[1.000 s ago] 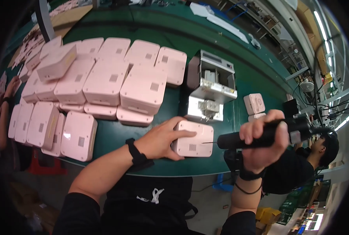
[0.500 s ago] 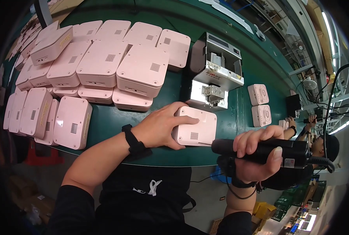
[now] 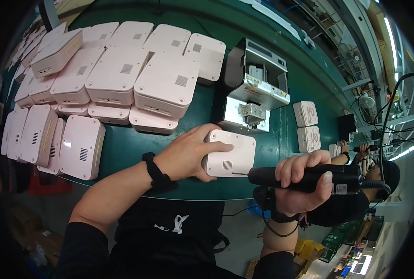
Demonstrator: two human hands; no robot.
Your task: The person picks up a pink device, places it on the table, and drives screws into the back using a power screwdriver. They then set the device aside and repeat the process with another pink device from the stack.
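Observation:
A pale square plastic casing point(image 3: 238, 151) with corner screw holes and a slotted vent lies on the bench near its front edge. Around its left side my left hand point(image 3: 188, 151) is closed, thumb across the top face. My right hand point(image 3: 293, 200) grips a black electric screwdriver point(image 3: 341, 178), held nearly level to the right of the casing. Its thin bit reaches over the casing's near edge, close to the vent. Whether the tip touches a screw, I cannot tell. A black band is on each wrist.
Many similar casings point(image 3: 162, 79) are stacked at the left. Beyond my casing stands a black and silver screw feeder point(image 3: 262, 88). Two smaller pale units point(image 3: 305, 114) sit on the green bench point(image 3: 281, 139) at the right. Another person point(image 3: 388, 174) works farther right.
The screwdriver has moved slightly left in view, and more of its bit now shows over the casing. My left hand keeps its hold; the whole view has shifted a little.

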